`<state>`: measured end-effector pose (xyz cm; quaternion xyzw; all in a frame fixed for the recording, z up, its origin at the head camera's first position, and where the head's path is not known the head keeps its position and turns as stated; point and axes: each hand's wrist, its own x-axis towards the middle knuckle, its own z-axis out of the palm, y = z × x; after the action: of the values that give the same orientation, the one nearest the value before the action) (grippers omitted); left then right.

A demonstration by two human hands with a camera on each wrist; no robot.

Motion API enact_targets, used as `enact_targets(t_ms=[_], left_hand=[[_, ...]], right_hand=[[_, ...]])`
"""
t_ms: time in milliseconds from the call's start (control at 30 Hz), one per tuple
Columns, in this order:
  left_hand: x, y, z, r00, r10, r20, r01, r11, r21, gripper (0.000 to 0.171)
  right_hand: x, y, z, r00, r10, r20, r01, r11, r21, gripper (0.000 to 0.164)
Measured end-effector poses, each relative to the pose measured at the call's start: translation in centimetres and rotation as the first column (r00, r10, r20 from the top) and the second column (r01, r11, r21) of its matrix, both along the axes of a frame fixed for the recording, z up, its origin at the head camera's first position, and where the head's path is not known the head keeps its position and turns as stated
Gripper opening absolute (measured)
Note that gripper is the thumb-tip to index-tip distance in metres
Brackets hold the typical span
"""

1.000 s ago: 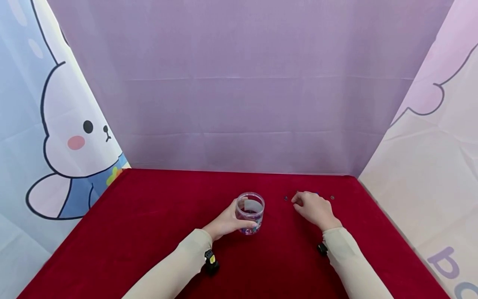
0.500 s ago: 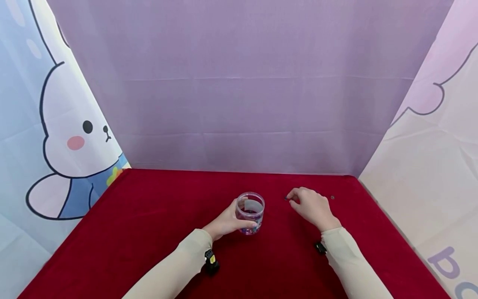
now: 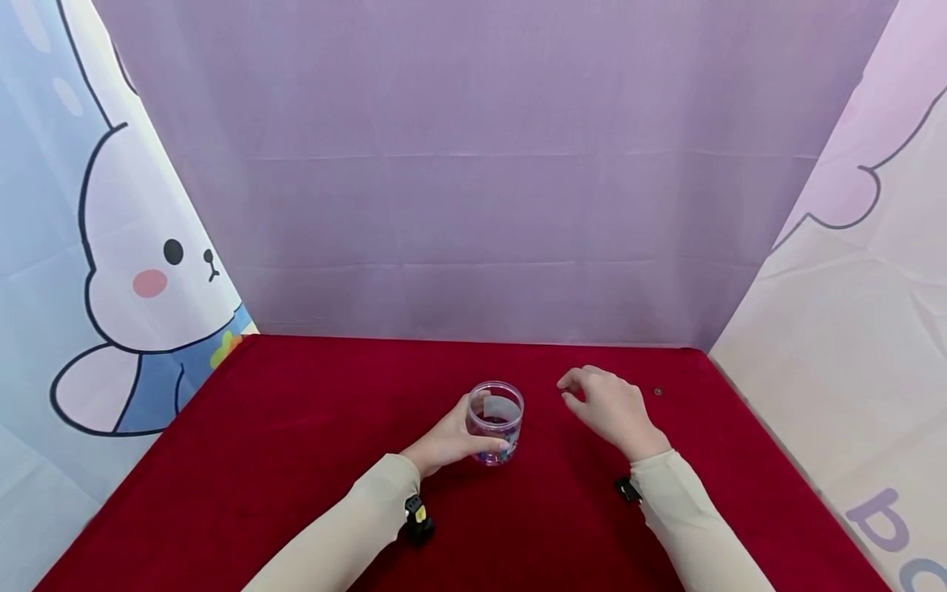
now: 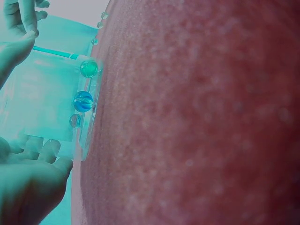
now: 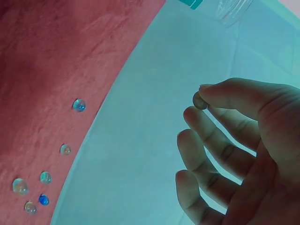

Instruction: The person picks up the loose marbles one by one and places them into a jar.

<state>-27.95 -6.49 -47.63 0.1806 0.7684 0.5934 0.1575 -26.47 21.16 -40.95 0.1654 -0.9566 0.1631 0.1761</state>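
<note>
My left hand grips a clear plastic jar around its side, with the jar upright and its mouth uncovered. Several glass marbles lie in the bottom; the left wrist view shows a green marble and a blue marble through the wall. To the jar's right, above the cloth, is my right hand. In the right wrist view it pinches a small marble between thumb and fingertips, the other fingers loosely bent. That marble is hidden in the head view.
Several loose marbles, among them a blue marble, lie on the red cloth. One small marble shows right of my right hand. A lilac curtain stands behind the table, with printed sheets at both sides.
My right hand has shifted left and slightly farther from me, rising off the cloth; it now covers where a marble lay to its left. My left hand and the jar have stayed put.
</note>
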Motion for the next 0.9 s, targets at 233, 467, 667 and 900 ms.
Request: enact_targets(t_ms=[233,467,667,900], left_hand=[[-0.1,0.1,0.2,1.000,0.001,0.001,-0.001,1.000,0.012,0.094],[0.0,0.1,0.5,1.000,0.000,0.010,0.000,1.000,0.021,0.094],[0.1,0.0,0.6,1.000,-0.005,0.010,0.004,1.000,0.023,0.094],[0.1,-0.1,0.8,1.000,-0.012,0.002,0.012,0.999,0.034,0.094]], right_hand=[[0.4,-1.2,1.0,0.998,0.017,-0.062,-0.017,1.000,0.002,0.014],[0.8,-2.5,2.0,0.993,0.059,-0.100,-0.061,0.998,-0.008,0.014],[1.1,-3.7,2.4,0.990,0.078,-0.115,-0.079,0.997,-0.002,0.016],[1.4,-4.9,2.3,0.986,0.109,-0.125,-0.109,0.994,0.003,0.017]])
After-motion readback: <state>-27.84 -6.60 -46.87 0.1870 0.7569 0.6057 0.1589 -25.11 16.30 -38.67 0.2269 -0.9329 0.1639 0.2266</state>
